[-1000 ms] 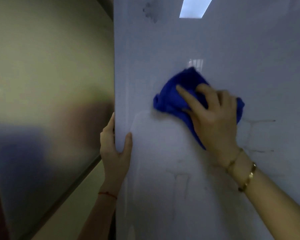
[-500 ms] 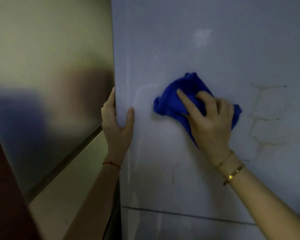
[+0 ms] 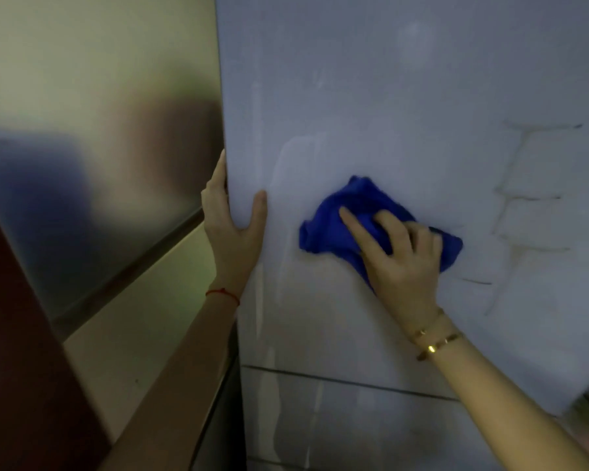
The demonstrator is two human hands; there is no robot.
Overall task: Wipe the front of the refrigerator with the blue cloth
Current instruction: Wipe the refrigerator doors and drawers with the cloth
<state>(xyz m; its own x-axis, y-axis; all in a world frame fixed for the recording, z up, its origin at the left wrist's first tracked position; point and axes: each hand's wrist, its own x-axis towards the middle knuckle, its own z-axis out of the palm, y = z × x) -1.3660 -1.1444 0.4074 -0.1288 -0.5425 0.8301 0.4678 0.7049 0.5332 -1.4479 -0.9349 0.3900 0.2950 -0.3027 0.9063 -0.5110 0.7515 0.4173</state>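
Observation:
The refrigerator's pale grey-blue glossy front [image 3: 405,107] fills most of the view. A crumpled blue cloth [image 3: 334,219] is pressed flat against it at mid height by my right hand [image 3: 398,260], whose fingers spread over the cloth. My left hand [image 3: 232,229] grips the door's left edge, thumb on the front, fingers wrapped around the side. Faint brownish streaks [image 3: 524,198] mark the door to the right of the cloth. A horizontal seam [image 3: 347,382] crosses the door below the hands.
A brushed metal panel [image 3: 92,147] stands to the left of the refrigerator, with a cream wall [image 3: 143,317] under it. A dark red-brown surface [image 3: 17,351] takes up the lower left corner.
My right hand and the cloth have slid down the door, and the view has tilted down, bringing the lower seam into sight. My left hand keeps hold of the door edge.

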